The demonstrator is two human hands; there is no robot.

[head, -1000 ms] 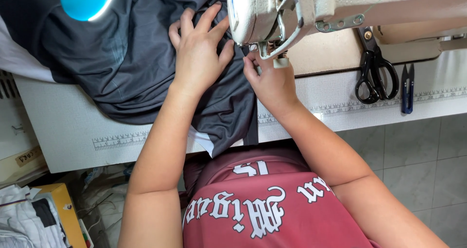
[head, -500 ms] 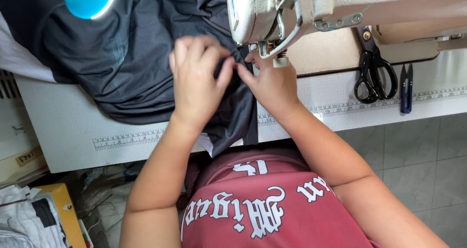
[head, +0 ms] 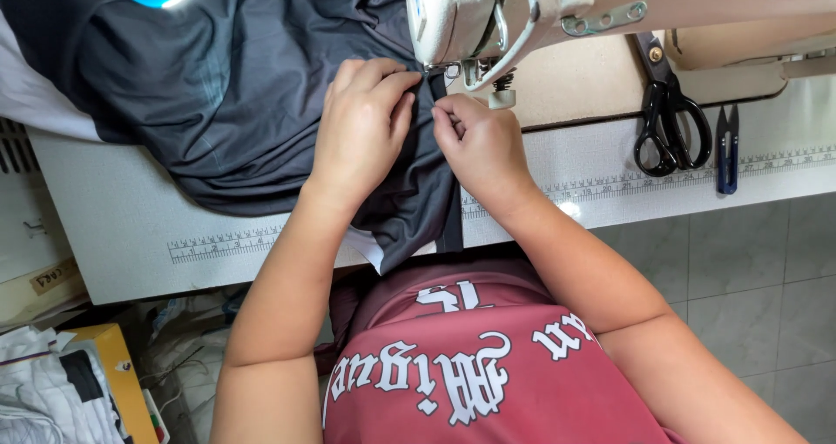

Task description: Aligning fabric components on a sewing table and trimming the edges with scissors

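I observe my left hand (head: 361,131) curled, fingers pressing the dark grey garment (head: 261,104) flat on the worktop (head: 113,235); my right hand (head: 483,144) pinches its folded edge. The fabric sits just before both sets of fingertips, under the sewing machine (head: 488,17) foot. Judged step: aligning the seam; next calls for steady, even feeding.

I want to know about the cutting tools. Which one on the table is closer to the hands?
The big black-handled scissors. They lie nearer the right hand than the small dark blue thread snips, which lie farther out.
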